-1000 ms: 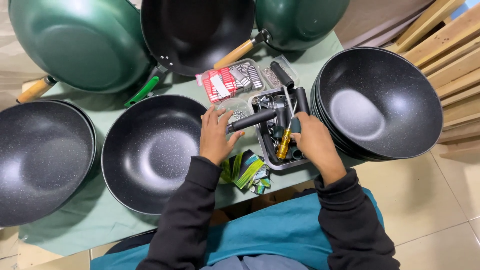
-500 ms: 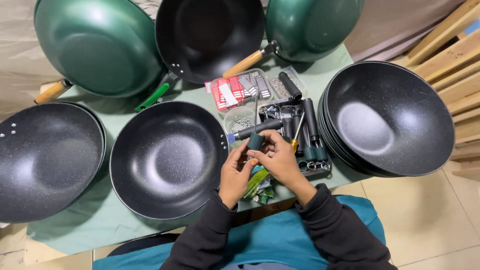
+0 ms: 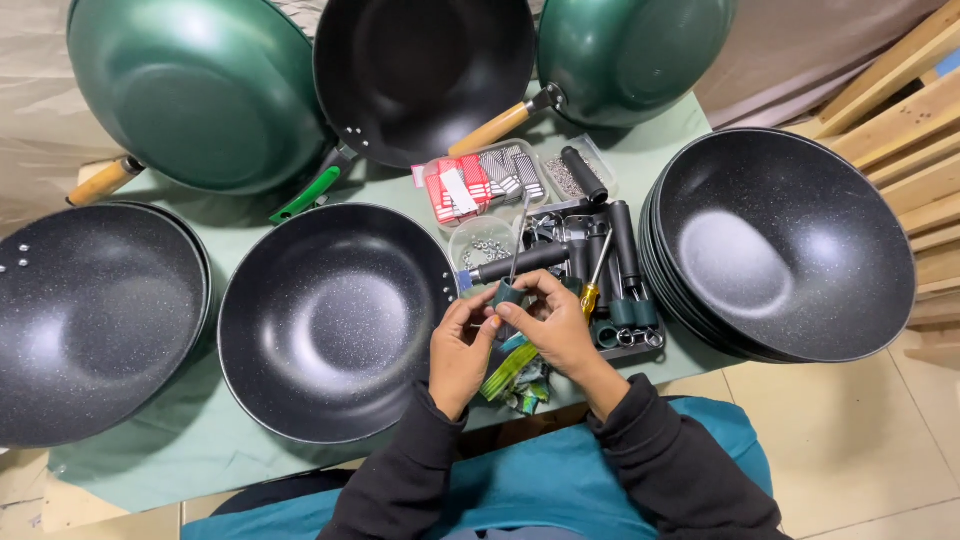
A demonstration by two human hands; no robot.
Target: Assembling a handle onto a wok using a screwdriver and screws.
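Observation:
A black pan handle [image 3: 523, 262] with a dark green end cap points away from me over the table's middle. My left hand [image 3: 462, 345] pinches its green end from the left. My right hand [image 3: 556, 322] grips the same end from the right, next to a thin metal rod [image 3: 518, 237] that sticks up beside the handle. Just left of both hands lies a handle-less black speckled wok [image 3: 335, 318]. A yellow-handled screwdriver [image 3: 594, 285] rests in the parts tray [image 3: 620, 345] beside my right hand.
A stack of black woks [image 3: 790, 245] stands at the right, another [image 3: 85, 320] at the left. Three finished pans with handles [image 3: 190, 90] lean at the back. Red and grey small packets [image 3: 475, 182], a clear cup of screws [image 3: 482, 240] and green wrappers [image 3: 515, 375] lie around the tray. Wooden slats [image 3: 900, 110] at far right.
Both hands left the parts tray and came together toward me, holding the handle's green end. The screwdriver that my right hand held now lies in the tray.

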